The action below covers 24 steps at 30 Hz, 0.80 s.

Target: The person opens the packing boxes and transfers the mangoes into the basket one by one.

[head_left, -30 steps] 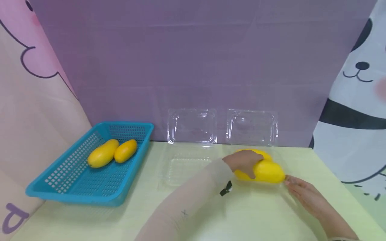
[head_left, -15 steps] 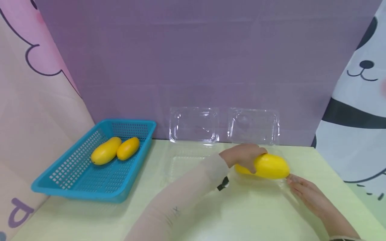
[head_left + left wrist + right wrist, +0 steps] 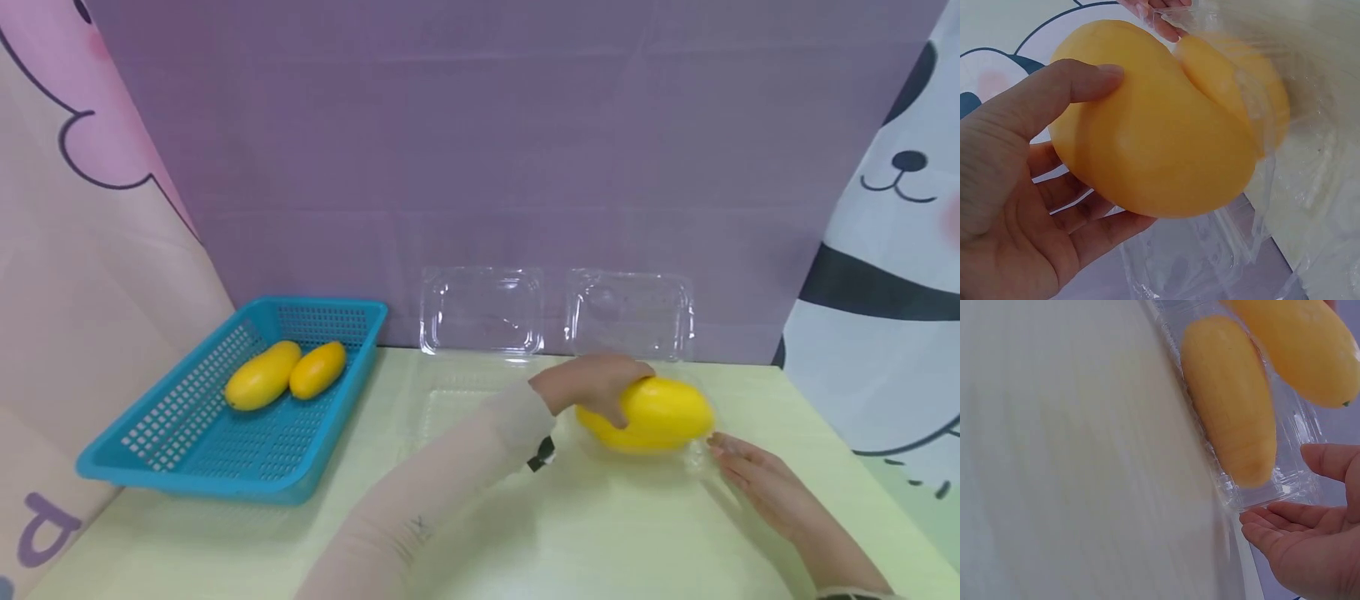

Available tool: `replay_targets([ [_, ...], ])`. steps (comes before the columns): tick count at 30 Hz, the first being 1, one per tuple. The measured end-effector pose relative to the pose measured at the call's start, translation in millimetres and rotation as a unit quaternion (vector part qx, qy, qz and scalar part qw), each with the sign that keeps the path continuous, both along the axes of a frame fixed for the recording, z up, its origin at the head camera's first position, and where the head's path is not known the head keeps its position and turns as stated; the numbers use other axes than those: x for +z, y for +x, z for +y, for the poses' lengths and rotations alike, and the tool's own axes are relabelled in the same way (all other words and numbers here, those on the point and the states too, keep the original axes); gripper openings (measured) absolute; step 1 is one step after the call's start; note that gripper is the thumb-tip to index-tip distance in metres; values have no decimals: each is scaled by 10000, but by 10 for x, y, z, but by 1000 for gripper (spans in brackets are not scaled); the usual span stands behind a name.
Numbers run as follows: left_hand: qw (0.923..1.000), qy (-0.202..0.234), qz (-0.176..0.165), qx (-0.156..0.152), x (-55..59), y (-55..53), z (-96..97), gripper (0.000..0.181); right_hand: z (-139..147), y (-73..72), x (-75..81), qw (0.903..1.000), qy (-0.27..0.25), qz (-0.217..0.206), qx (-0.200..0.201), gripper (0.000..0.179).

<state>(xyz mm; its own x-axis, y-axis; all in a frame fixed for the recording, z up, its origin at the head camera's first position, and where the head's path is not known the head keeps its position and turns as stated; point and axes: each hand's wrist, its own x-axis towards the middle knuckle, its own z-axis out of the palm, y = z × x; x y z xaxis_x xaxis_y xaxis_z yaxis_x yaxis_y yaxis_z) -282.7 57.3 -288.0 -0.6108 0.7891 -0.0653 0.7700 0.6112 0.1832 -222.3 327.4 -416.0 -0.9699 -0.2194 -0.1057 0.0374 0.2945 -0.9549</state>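
My left hand grips a yellow mango, thumb on one side and fingers on the other in the left wrist view. It is held above the right-hand clear plastic box. A second mango lies lengthwise in that box, against its near side in the right wrist view; from the head it is mostly hidden by the held one. My right hand is at the box's right corner, fingers extended at the rim and thumb apart. The box's lid stands raised behind it.
A second clear box with its lid raised stands left of the first. On the left is a blue basket with two mangoes in it. A purple cloth hangs behind the table.
The two mangoes showed one behind the other at first. My left hand has lifted one and shifted it, lately a little left. My right hand has stayed at the box's corner.
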Motion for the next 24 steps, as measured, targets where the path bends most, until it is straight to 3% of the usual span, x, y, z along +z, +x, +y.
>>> replay_targets([
  [7,9996,275,-92,38,63,-7,-154,63,4,-4,-3,9992,325,-208,-63,68],
  [15,9979,586,-185,203,73,-30,-383,63,-13,14,-16,9992,118,-365,-105,69],
  [24,9907,1063,-605,599,82,-81,-667,66,6,0,-20,9999,14,-78,-62,66],
])
